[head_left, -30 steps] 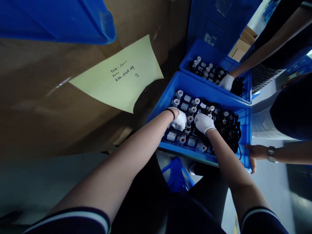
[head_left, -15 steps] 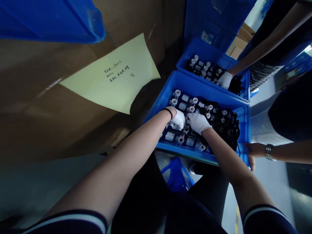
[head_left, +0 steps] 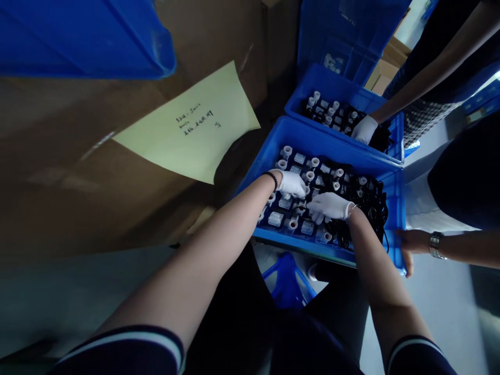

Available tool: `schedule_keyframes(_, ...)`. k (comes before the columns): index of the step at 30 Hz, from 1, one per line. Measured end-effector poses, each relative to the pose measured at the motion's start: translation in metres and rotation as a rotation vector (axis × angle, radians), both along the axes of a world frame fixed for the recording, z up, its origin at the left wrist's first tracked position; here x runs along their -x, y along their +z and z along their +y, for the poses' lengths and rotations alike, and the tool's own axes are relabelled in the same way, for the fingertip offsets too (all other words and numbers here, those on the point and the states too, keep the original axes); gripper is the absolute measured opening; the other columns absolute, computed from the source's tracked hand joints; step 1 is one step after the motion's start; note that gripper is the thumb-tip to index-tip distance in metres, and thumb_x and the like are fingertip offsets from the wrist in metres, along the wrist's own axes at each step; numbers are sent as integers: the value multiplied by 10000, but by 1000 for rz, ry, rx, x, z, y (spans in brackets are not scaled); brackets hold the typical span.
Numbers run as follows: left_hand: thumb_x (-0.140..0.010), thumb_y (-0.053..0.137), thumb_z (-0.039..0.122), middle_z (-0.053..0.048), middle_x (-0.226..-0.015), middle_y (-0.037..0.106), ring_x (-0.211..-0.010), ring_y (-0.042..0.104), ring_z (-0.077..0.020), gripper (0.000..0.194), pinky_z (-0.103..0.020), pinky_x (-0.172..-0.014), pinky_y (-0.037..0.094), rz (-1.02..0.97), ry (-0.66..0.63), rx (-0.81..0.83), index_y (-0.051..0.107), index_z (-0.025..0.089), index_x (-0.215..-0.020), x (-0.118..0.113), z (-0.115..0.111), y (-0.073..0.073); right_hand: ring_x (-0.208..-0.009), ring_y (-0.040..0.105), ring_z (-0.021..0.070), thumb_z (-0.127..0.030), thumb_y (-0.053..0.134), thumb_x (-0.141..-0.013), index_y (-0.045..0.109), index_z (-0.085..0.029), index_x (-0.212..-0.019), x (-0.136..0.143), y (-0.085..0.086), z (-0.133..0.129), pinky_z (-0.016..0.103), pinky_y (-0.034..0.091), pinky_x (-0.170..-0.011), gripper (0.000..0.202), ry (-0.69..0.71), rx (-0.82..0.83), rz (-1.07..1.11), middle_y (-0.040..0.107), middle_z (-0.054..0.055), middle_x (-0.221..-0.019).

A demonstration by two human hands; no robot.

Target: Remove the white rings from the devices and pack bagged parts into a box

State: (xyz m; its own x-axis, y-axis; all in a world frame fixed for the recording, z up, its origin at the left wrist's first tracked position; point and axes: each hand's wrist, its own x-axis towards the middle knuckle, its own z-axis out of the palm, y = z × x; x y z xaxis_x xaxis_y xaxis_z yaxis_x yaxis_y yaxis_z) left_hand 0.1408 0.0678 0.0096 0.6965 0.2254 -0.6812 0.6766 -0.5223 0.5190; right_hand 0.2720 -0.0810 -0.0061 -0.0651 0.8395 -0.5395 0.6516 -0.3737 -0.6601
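Both white-gloved hands work inside the near blue crate [head_left: 273,151], sorting small white-capped parts [head_left: 291,225]. The left hand [head_left: 292,183] curls loosely over 1 row; the right hand [head_left: 328,206] lies flat, fingers spread, beside black cables [head_left: 361,200]. Whether either grips a part cannot be told; picking 1 likely needs a fingertip pinch.

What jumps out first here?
Two white-gloved hands, left hand and right hand, reach into the near blue crate packed with small white-capped parts and black cables. A yellow handwritten note lies on brown cardboard to the left.
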Motion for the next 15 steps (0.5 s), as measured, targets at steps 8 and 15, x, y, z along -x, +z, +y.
schedule_keyframes(8, -699, 665, 309, -52, -857, 643, -617, 511, -103, 513, -242, -586, 435, -357, 158, 427, 650, 132, -1180, 6, 7, -3, -954, 678, 154, -181, 436, -960, 678, -196, -1034, -5, -11, 8, 241, 508, -811, 253, 183, -208, -322, 706, 47, -1097)
schedule_keyframes(15, -660, 602, 163, -24, -810, 594, -578, 454, -83, 716, -233, -541, 349, -430, 384, 611, 471, 96, -1361, 2, -7, 7, -940, 658, 144, -422, 701, -812, 560, -196, -1217, 1, -16, 10, 262, 503, -856, 485, -288, -605, -127, 695, 27, -1064)
